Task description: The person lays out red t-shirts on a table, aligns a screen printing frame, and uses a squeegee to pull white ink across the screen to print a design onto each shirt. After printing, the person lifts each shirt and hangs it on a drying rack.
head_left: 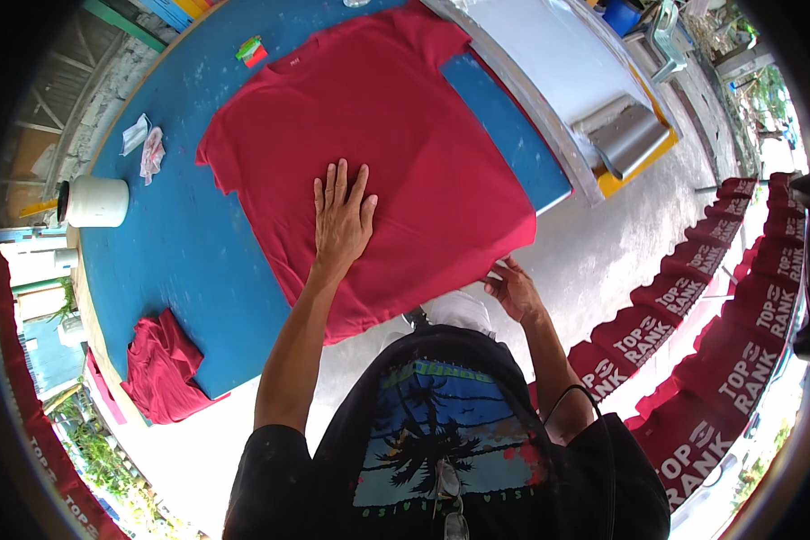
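One red T-shirt (405, 135) lies spread flat, plain side up, on my blue bench (180, 261). My left hand (340, 220) presses it open-palmed; my right hand (511, 286) pinches its lower hem corner at the bench edge.

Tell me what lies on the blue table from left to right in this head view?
White jar → crumpled red cloth → small white wrappers → left hand pressed flat on the spread red T-shirt → right hand at its hem.
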{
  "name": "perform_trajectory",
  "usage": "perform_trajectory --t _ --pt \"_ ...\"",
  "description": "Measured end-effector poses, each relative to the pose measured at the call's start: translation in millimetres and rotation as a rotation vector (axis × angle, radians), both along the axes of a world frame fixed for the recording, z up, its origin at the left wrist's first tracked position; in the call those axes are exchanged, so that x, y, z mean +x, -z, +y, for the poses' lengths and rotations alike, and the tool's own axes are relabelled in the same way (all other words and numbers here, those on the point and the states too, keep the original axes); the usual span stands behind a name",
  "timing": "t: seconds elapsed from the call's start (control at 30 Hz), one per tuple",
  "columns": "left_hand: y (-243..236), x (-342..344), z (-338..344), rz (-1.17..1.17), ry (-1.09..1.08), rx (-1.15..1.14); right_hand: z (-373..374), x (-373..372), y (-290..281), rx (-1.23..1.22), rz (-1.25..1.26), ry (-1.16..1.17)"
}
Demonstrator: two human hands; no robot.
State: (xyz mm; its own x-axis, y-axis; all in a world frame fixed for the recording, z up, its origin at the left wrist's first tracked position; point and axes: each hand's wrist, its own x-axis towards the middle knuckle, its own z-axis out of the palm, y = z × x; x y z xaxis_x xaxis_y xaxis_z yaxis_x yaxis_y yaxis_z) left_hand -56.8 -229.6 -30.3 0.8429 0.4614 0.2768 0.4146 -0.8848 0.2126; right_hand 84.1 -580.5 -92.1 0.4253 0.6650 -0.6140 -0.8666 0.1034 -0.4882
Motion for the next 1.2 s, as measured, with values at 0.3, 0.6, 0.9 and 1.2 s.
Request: perform_trajectory --t 0.3,0.6,0.9,1.2 --pt "-0.9 -26.5 -25.2 0.001 -0.043 -0.008 -12.6 -22.0 -2.0 0.115 -0.017 0.055" --pt "-6.2 -2.1 -36.2 -0.008 -0.105 -0.143 5.3 -10.0 19.2 -0.011 -0.217 0.106" --pt "-13.2 -11.2 -14.5 0.083 0.016 -0.072 -44.7 -26.3 -28.8 -0.043 -0.425 0.178" --pt "-14.4 -17.4 -6.9 0.077 0.064 -0.040 -50.2 -24.2 -59.3 -0.160 -0.418 0.166"
